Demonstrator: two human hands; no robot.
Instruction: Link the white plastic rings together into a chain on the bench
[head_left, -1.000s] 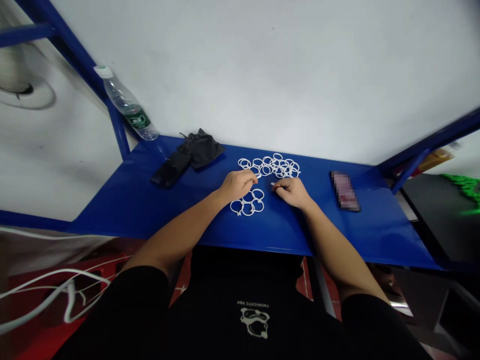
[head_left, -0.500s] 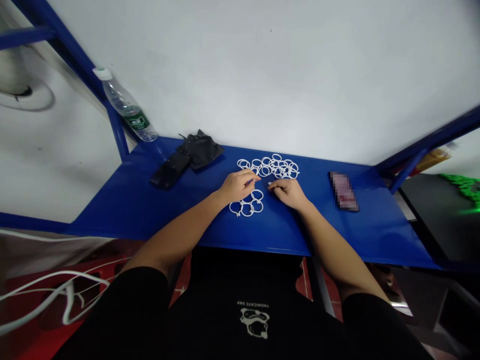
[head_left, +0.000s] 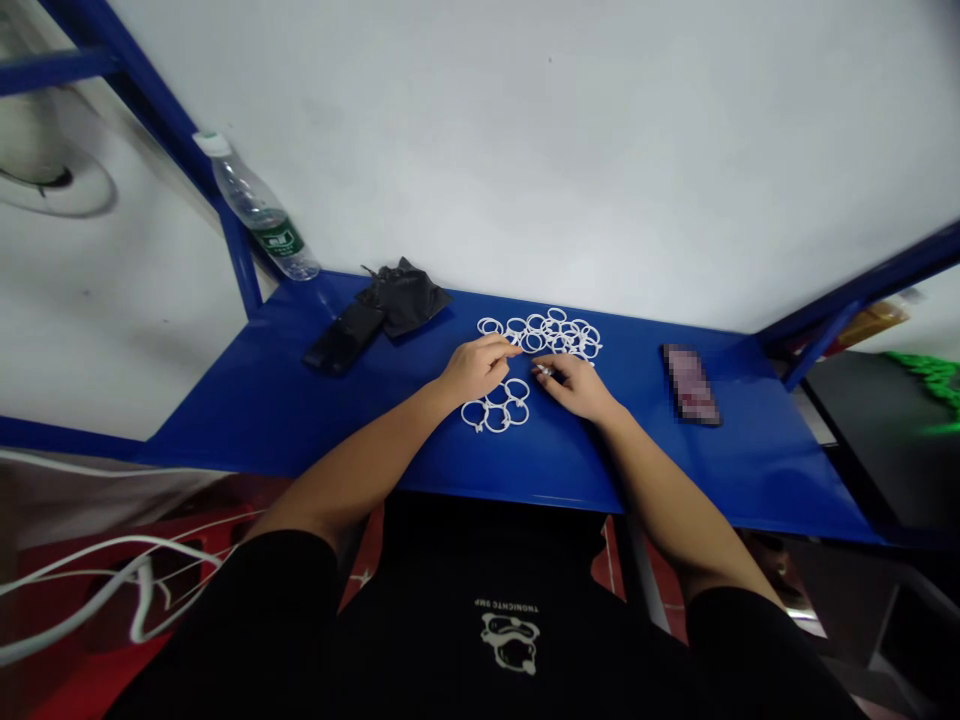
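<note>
My left hand (head_left: 475,369) is closed, its thumb and fingers curled in a pinch just above a small group of white rings (head_left: 495,420). What it holds, if anything, is too small to make out. To its right, my right hand (head_left: 576,386) pinches a small white piece (head_left: 547,371) between thumb and fingers; its full shape is hidden. Behind both hands spreads a larger pile of overlapping white rings (head_left: 556,315), some with little clip-like tabs. The hands are a short gap apart.
The blue tabletop (head_left: 375,425) meets a white wall. At the left are a plastic bottle (head_left: 262,215), a crumpled black bag (head_left: 405,298) and a flat black object (head_left: 345,338). A blurred-out phone-like object (head_left: 690,384) lies at the right. White cables (head_left: 97,600) hang at lower left.
My right hand has turned slightly and shifted a little up and left, so the white piece in its fingers shows more. My left hand holds nearly the same pose.
</note>
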